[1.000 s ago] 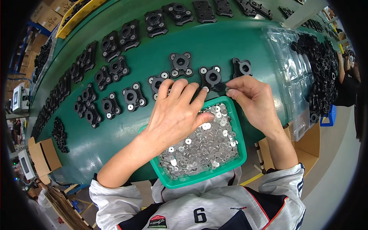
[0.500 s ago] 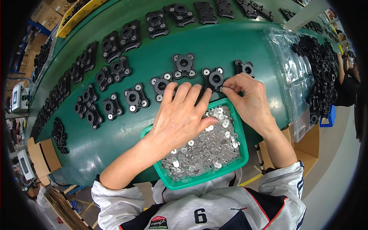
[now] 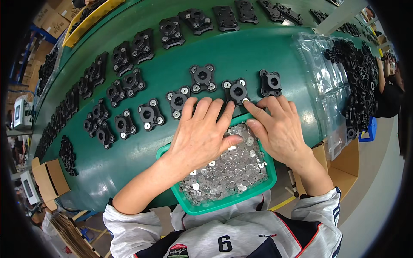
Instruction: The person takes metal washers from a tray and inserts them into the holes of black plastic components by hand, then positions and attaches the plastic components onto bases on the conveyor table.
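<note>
Washers (image 3: pixel 228 167): small silver rings heaped loose in a green tray (image 3: pixel 223 205) at the near edge of the green bench (image 3: pixel 245 47), straight in front of the person.
Black bracket in hand (image 3: pixel 235 90): square moulded part with a round centre hole, lying on the bench just beyond the tray; silver washers show on its corners, one right at the right fingertip.
Right hand (image 3: pixel 279 129): forefinger stretched to the bracket's near right corner, pressing on or beside the washer there; thumb tucked toward the tray. Whether it pinches a further washer I cannot tell.
Left hand (image 3: pixel 202 133): laid flat with fingers spread, palm over the far part of the tray, fingertips reaching the bench by the next bracket (image 3: pixel 178 101); it grips nothing that shows.
Step in hand: seating washers on bracket corners, as I judge it, with this bracket nearly or fully dressed.
Next move: likely calls for a single washer picked from the heap and set squarely on a bare corner, without nudging those already seated.
Bare bracket (image 3: pixel 270 82): just right of the one being worked, no washers visible.
Further out: rows of black brackets (image 3: pixel 129 81) across the bench, a clear bag of more parts (image 3: pixel 344 77) at right.
</note>
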The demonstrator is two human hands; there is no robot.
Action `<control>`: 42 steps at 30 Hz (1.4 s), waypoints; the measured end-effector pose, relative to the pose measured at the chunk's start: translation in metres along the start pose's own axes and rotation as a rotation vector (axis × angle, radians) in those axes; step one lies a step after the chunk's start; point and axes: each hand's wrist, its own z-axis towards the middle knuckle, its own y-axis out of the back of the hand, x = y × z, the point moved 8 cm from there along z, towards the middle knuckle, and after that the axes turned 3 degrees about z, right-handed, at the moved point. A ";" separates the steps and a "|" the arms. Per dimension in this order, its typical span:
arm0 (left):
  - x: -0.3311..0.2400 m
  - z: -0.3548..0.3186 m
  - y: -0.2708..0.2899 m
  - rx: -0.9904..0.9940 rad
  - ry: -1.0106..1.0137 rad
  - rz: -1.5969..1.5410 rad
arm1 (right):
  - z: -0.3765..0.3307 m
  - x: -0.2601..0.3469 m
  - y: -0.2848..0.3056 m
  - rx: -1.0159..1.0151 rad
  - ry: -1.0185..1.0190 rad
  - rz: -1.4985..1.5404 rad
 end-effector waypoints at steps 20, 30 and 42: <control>0.023 0.038 0.006 -0.107 0.093 -0.075 | 0.029 -0.026 0.019 -0.187 0.120 -0.073; 0.031 0.077 -0.014 -0.104 0.029 -0.142 | 0.020 -0.068 0.011 -0.090 -0.132 0.296; 0.038 0.074 0.005 -0.184 0.071 -0.114 | 0.032 -0.034 -0.003 -0.064 -0.046 0.386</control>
